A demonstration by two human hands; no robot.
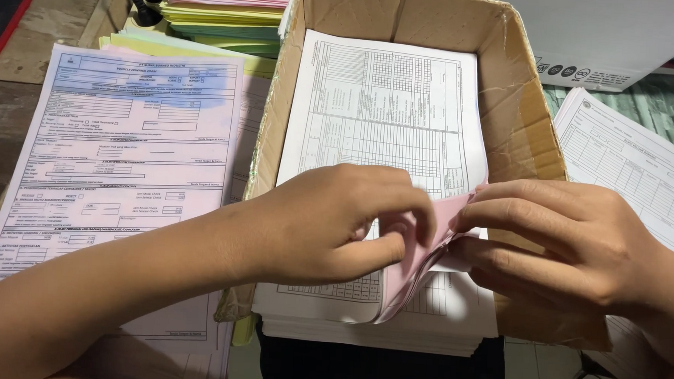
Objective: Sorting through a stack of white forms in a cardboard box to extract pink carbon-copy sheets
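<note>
Left hand point(335, 223) and right hand point(569, 245) both pinch a pink sheet point(417, 254), peeling it up off the stack of white printed forms point(386, 116) inside the cardboard box point(518, 122). Pink form point(118, 165) lies flat beside the box's left wall.

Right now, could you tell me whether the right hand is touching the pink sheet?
Touching: the head view shows the right hand with its fingertips pinching the pink sheet at its lifted edge.
</note>
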